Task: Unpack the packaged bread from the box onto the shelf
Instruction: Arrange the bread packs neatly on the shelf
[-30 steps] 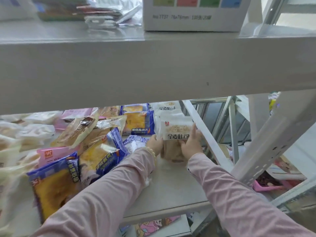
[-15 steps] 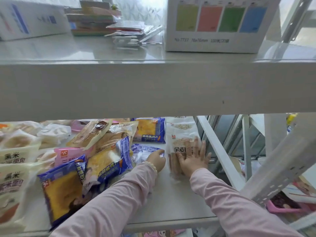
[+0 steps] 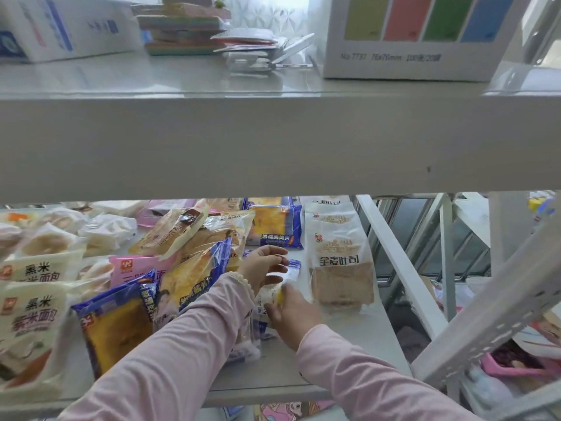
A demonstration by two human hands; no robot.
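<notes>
The upper beam (image 3: 273, 141) caps the opening from above. Bread packs (image 3: 115, 323) crowd the left half of the shelf (image 3: 349, 354). A toast pack (image 3: 340, 262) lies flat at the right, near the slanting brace (image 3: 397, 262). Between them the left hand (image 3: 264, 265) and right hand (image 3: 291, 314) grip a small pack (image 3: 292, 268). The front right of the shelf is bare.

White carton (image 3: 409, 63) with four coloured squares; stacked notepads (image 3: 179, 34) left of it; pink tray (image 3: 510, 369) lower right.

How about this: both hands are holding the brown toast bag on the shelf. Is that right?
No. The head view shows the left hand and right hand holding a blue-and-white packet on the shelf; the toast bag lies untouched beside it.
</notes>
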